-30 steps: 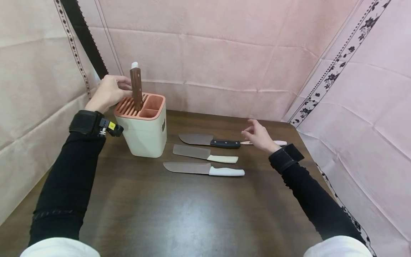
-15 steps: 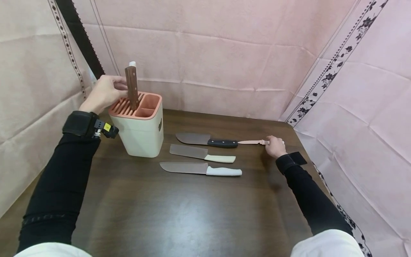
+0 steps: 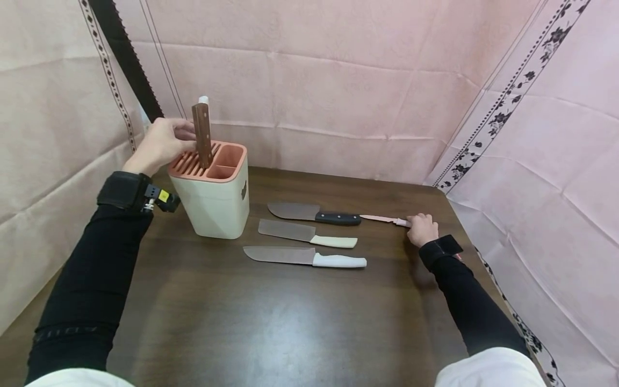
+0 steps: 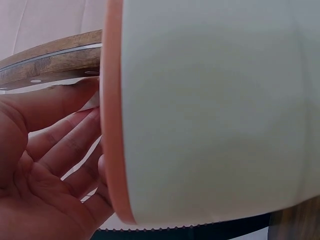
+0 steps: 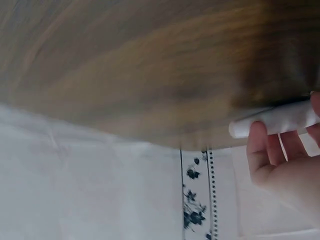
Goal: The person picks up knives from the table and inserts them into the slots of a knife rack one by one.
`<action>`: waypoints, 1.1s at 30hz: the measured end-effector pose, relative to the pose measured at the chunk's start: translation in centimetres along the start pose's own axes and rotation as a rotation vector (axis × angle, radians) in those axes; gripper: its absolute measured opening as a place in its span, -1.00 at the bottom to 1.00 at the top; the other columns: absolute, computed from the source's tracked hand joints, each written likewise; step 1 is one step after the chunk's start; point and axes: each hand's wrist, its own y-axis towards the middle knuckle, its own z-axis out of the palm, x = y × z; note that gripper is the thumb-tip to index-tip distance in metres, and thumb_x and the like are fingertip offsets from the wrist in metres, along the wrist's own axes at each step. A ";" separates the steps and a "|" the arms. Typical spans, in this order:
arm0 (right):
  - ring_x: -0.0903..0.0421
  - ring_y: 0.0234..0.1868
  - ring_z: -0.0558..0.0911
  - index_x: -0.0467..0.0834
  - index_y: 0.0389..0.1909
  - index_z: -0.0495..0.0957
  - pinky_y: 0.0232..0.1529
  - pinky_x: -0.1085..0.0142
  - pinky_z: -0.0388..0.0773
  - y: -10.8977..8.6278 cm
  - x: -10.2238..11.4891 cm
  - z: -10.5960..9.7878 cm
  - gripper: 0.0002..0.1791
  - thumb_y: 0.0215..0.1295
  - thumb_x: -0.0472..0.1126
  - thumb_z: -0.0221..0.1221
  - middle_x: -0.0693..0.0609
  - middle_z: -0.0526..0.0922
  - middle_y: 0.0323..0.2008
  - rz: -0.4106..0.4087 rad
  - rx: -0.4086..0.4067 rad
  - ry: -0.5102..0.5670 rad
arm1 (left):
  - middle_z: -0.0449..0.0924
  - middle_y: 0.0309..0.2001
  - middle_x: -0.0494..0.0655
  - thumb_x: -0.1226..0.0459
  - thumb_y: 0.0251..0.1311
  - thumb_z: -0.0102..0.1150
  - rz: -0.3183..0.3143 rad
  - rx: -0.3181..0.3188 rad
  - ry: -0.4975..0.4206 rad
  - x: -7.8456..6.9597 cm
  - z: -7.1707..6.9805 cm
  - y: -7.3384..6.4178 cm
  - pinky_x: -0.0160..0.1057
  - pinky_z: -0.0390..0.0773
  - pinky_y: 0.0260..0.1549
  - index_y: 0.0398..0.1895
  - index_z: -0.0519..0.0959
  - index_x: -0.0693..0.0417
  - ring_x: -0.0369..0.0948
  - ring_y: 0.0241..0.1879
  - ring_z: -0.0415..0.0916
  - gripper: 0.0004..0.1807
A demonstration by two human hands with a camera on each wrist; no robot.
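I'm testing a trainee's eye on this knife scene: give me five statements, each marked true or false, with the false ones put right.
1. The right hand grips the small knife by its handle. True.
2. The left hand lies flat on the table. False: the left hand is at the top of the knife block.
3. A brown handle stands up from the knife block. True.
4. The knife nearest the person has a black handle. False: its handle is white.
5. The small knife's tip points toward the black-handled knife. True.
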 end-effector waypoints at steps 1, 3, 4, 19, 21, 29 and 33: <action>-0.41 0.02 0.43 -0.33 -0.04 0.58 -0.12 -0.28 0.38 -0.1 -0.1 0.1 -0.55 -0.04 -0.41 0.07 -0.41 0.56 -0.06 -0.012 -0.008 -0.018 | 0.46 0.20 0.33 0.13 0.36 0.07 0.001 0.000 0.002 0.0 0.0 0.0 0.20 0.35 0.23 0.31 0.36 0.19 0.17 0.21 0.41 -0.47; -0.39 -0.04 0.46 -0.34 -0.16 0.60 -0.13 -0.27 0.36 -0.4 -0.3 0.1 -0.65 -0.05 -0.42 0.08 -0.39 0.58 -0.14 -0.043 -0.029 -0.059 | 0.47 0.20 0.33 0.14 0.36 0.07 0.004 0.001 0.008 -0.2 0.1 0.0 0.20 0.35 0.22 0.31 0.36 0.19 0.17 0.21 0.42 -0.48; -0.38 -0.07 0.46 -0.35 -0.23 0.60 -0.14 -0.26 0.35 -0.5 -0.3 0.1 -0.70 -0.06 -0.43 0.08 -0.38 0.59 -0.18 -0.060 -0.041 -0.077 | 0.47 0.19 0.33 0.15 0.36 0.07 0.007 -0.002 0.009 -0.2 0.1 0.0 0.19 0.35 0.23 0.30 0.37 0.19 0.17 0.21 0.42 -0.49; -0.20 -0.35 0.57 -0.20 -0.50 0.60 -0.26 -0.12 0.28 -0.3 -0.9 -3.4 -0.90 -0.14 -0.31 0.23 -0.19 0.69 -0.42 -0.143 0.070 -0.074 | 0.51 0.16 0.30 0.15 0.35 0.08 0.025 -0.036 0.009 0.4 0.1 -0.9 0.16 0.38 0.21 0.25 0.42 0.17 0.14 0.18 0.46 -0.53; -0.18 -0.38 0.60 -0.19 -0.49 0.64 -0.31 -0.08 0.30 -0.1 -0.7 -4.7 -0.90 -0.12 -0.32 0.24 -0.18 0.71 -0.43 -0.154 0.094 -0.052 | 0.52 0.15 0.30 0.14 0.35 0.09 0.028 -0.047 0.011 0.4 -0.1 -1.2 0.17 0.39 0.20 0.24 0.43 0.16 0.14 0.17 0.46 -0.53; -0.16 -0.32 0.64 -0.27 -0.36 0.70 -0.27 -0.04 0.50 0.8 0.8 -10.3 -0.85 0.02 -0.32 0.28 -0.20 0.73 -0.36 -0.215 0.136 0.053 | 0.56 0.10 0.30 0.18 0.34 0.10 0.084 -0.133 0.062 -0.8 -0.9 -2.1 0.11 0.44 0.14 0.21 0.47 0.19 0.08 0.08 0.52 -0.57; -0.14 -0.30 0.62 -0.30 -0.31 0.68 -0.24 0.02 0.48 1.2 1.7 -11.9 -0.83 0.05 -0.32 0.30 -0.21 0.73 -0.34 -0.222 0.140 0.103 | 0.57 0.07 0.30 0.21 0.33 0.10 0.118 -0.196 0.103 -1.6 -1.1 -2.5 0.03 0.45 0.04 0.15 0.47 0.22 0.04 0.00 0.52 -0.60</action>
